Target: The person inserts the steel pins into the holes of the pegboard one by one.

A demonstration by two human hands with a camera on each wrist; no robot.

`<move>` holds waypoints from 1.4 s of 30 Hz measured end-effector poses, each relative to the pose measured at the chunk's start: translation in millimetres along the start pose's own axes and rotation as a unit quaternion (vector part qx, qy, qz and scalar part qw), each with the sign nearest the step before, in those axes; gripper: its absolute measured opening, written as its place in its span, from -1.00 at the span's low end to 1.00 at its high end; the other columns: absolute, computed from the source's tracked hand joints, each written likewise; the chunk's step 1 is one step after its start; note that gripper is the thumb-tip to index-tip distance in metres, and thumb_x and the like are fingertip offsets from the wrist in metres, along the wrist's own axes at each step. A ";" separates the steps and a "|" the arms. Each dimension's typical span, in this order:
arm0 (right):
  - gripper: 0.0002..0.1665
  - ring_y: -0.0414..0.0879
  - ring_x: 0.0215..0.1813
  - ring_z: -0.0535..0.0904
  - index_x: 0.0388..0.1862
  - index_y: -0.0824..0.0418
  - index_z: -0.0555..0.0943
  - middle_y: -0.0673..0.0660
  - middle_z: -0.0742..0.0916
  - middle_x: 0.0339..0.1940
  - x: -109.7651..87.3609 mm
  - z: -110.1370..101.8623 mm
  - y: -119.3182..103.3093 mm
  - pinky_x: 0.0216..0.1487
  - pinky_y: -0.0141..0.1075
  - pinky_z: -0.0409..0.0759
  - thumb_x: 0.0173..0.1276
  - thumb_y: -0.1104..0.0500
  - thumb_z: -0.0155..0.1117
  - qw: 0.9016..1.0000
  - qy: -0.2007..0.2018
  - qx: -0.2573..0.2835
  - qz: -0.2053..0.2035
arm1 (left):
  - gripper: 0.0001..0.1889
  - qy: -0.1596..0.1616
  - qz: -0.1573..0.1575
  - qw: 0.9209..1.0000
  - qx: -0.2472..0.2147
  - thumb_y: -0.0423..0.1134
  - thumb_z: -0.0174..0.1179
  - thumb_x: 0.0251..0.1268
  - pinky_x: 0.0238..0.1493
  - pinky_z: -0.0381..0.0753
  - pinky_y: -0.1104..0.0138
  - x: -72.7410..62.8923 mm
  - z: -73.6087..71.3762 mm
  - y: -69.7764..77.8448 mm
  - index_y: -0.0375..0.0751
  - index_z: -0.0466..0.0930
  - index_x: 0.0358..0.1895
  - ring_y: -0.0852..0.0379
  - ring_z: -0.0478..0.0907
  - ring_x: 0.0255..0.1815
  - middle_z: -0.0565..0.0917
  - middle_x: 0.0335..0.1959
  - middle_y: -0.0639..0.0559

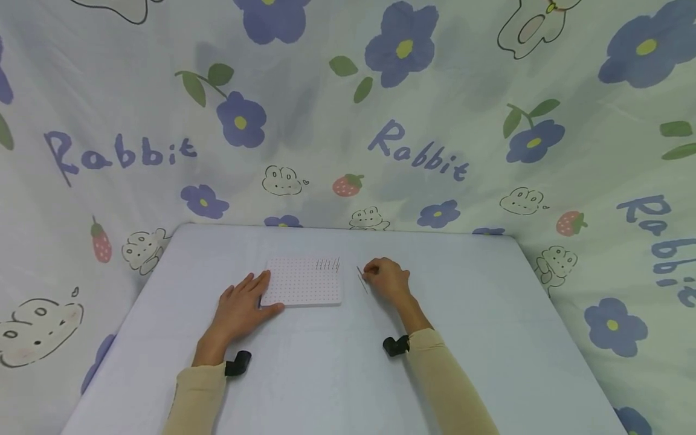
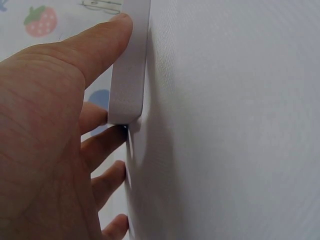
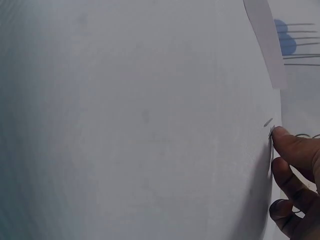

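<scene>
My left hand (image 1: 236,308) rests at the near left corner of a white pegboard (image 1: 301,287) covered in small holes. Its thumb (image 2: 107,42) presses the front side, and the outstretched fingers lie along the left side. Several thin metal pins (image 1: 328,264) stand upright in a row at the board's far right corner. Right of the board, my right hand (image 1: 388,279) is low on the table, pinching a thin metal pin (image 3: 271,133) at its fingertips. A second pin (image 1: 363,285) lies beside those fingertips. The pinched pin is mostly hidden by the fingers.
Both hands work on a white-covered table (image 1: 478,338). A patterned cloth (image 1: 304,121) with flowers and rabbits hangs behind and at the sides. A black wrist mount (image 1: 238,364) sits on the left cuff, another mount (image 1: 396,346) on the right.
</scene>
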State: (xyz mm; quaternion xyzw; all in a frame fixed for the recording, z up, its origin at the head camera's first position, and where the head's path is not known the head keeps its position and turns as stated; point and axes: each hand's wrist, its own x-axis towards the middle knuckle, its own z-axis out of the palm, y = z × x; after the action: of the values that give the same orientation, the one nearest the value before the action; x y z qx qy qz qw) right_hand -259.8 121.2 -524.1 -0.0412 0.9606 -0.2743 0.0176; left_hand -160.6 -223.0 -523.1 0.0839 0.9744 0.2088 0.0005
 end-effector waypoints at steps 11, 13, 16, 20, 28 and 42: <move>-0.89 -0.08 -0.14 0.63 -0.20 -0.02 0.77 -0.10 0.73 -0.33 -1.8 -0.3 2.7 0.20 0.31 0.30 0.35 0.02 0.42 1.000 0.004 -0.001 -0.006 | -0.05 -0.001 -0.005 1.000 -0.004 0.21 0.28 0.30 0.41 -0.06 -0.38 -0.6 -2.3 3.0 -0.32 0.13 0.56 -0.37 0.04 0.57 0.23 0.55 -0.29; -0.88 -0.08 -0.16 0.63 -0.21 -0.01 0.76 -0.11 0.72 -0.35 -2.4 0.1 2.5 0.19 0.30 0.30 0.34 0.01 0.42 1.000 0.003 0.003 -0.006 | -0.05 -0.001 -0.006 1.000 -0.003 0.21 0.28 0.29 0.41 -0.06 -0.38 -0.9 -1.7 2.5 -0.32 0.14 0.56 -0.37 0.04 0.57 0.23 0.55 -0.29; -0.88 -0.09 -0.20 0.61 -0.22 0.00 0.76 -0.10 0.71 -0.37 -2.8 0.5 2.5 0.19 0.31 0.30 0.33 0.01 0.43 1.000 0.001 0.007 -0.006 | -0.04 -0.001 -0.008 1.000 -0.003 0.22 0.27 0.29 0.42 -0.06 -0.38 -0.9 -0.2 1.7 -0.31 0.13 0.56 -0.36 0.04 0.57 0.23 0.55 -0.28; -0.89 -0.10 -0.21 0.60 -0.21 0.01 0.77 -0.10 0.71 -0.38 -2.9 0.5 2.3 0.19 0.29 0.31 0.34 0.03 0.43 1.000 0.004 0.002 -0.004 | -0.03 0.001 -0.010 1.000 -0.002 0.25 0.26 0.29 0.42 -0.07 -0.38 -0.8 2.1 0.8 -0.29 0.14 0.57 -0.35 0.04 0.58 0.23 0.56 -0.26; -0.90 -0.05 -0.13 0.65 -0.27 0.05 0.79 -0.07 0.75 -0.38 -2.2 -1.2 -1.5 0.24 0.37 0.27 0.34 0.07 0.41 1.000 0.003 -0.010 -0.004 | -0.03 0.000 -0.008 1.000 -0.001 0.25 0.25 0.29 0.42 -0.07 -0.38 0.0 2.1 0.1 -0.29 0.13 0.57 -0.35 0.03 0.58 0.22 0.56 -0.27; -0.87 -0.07 -0.32 0.57 -0.50 0.06 0.74 -0.06 0.72 -0.49 -0.9 -3.2 -2.3 0.08 0.23 0.40 0.23 0.11 0.36 0.999 -0.015 -0.047 -0.015 | -0.04 0.000 -0.004 1.000 -0.003 0.25 0.25 0.30 0.41 -0.06 -0.39 0.1 0.9 2.3 -0.31 0.14 0.56 -0.36 0.04 0.57 0.23 0.55 -0.28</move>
State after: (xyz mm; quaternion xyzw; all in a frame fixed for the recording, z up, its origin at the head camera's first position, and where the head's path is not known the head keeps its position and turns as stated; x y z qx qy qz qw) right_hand -258.9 121.0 -520.2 -0.0606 0.9712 -0.2288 0.0258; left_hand -160.4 -220.5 -522.9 0.0802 0.9741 0.2113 0.0011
